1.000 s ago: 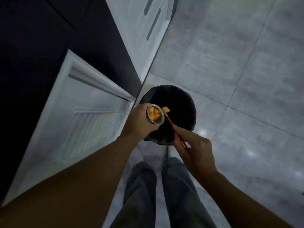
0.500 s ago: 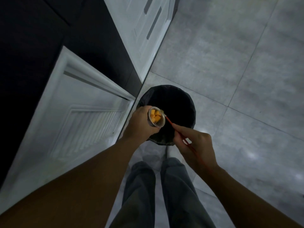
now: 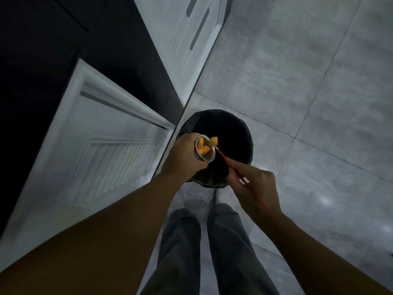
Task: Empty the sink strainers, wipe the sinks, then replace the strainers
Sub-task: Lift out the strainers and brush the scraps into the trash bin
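Sideways, strainer (image 3: 204,148) mouth over bin (image 3: 247,133)

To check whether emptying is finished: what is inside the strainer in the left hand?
Several orange food pieces lie inside the strainer; another piece is at its rim, above the black bin. The strainer's bottom is covered by the pieces, and its outside by the left hand.

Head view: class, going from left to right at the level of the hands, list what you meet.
White cabinet door → left hand → strainer → free end of the red stick → right hand → grey floor tiles.
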